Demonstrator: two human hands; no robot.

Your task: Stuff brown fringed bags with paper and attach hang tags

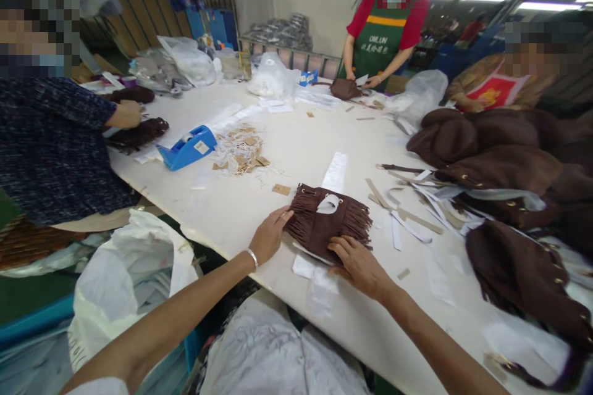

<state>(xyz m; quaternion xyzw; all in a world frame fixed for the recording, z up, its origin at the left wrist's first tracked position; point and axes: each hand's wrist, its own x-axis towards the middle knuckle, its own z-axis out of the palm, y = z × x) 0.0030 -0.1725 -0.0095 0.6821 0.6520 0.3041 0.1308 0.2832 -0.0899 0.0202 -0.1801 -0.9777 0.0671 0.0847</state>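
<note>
White table (pixel 301 148): fringed bag (pixel 319 231) touching, between left grip (pixel 269 237), right grip (pixel 357 265).

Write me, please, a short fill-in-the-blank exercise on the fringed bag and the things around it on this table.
1. The left hand and the right hand both touch a fringed bag whose colour is ____.
2. The tape dispenser on the white table is coloured ____.
3. The standing co-worker at the far end wears an apron coloured ____.

Missing words: brown; blue; green.
</note>
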